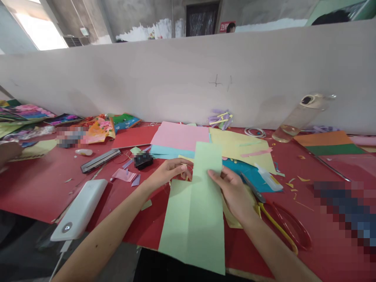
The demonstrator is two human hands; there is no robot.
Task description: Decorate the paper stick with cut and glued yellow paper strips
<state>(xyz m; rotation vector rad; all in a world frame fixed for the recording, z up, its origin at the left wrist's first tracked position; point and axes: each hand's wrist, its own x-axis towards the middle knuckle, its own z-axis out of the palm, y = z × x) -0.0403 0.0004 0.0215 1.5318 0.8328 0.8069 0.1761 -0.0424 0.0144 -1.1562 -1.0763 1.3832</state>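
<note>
A light green sheet of paper (202, 223) with a lengthwise crease rises in front of me, its upper part a narrower strip. My right hand (233, 188) pinches its right edge, thumb on the front face and fingers behind. My left hand (176, 170) is at the left side of the narrow part, its fingers loosely bent and apart; the fingertips are close to the paper's edge, and I cannot tell whether they touch it. Beside my right wrist lie scissors (273, 219) with yellow and red handles. A white glue bottle (268, 178) rests on blue paper (235, 168).
Pink paper (182, 135), yellow paper (249, 147) and red paper (132, 136) lie along the white partition (164, 86). A tilted bottle of liquid (296, 121) appears at right. On the left are a white power bank (80, 209), a stapler (100, 160) and a black object (143, 159).
</note>
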